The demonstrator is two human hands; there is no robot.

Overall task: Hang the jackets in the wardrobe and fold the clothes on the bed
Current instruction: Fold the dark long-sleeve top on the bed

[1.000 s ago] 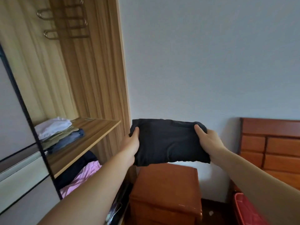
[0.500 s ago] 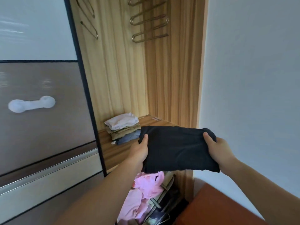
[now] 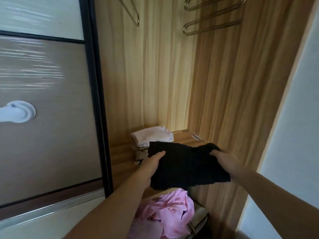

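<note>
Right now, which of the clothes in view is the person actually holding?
The folded black garment, held by its two ends in the left hand and right hand over the shelf. The white-topped folded stack and the pink garment below lie untouched.

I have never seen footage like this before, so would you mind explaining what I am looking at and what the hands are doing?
There is no machine here: a person wears a camera on the head, so the view looks forward and down at their own bare arms. The left hand and right hand each grip one end of a folded black garment, holding it over the wooden wardrobe shelf. On that shelf lies a small stack of folded clothes, white on top. Below the shelf sits a crumpled pink garment. Metal hangers hang above, and a sliding door is on the left.
</note>
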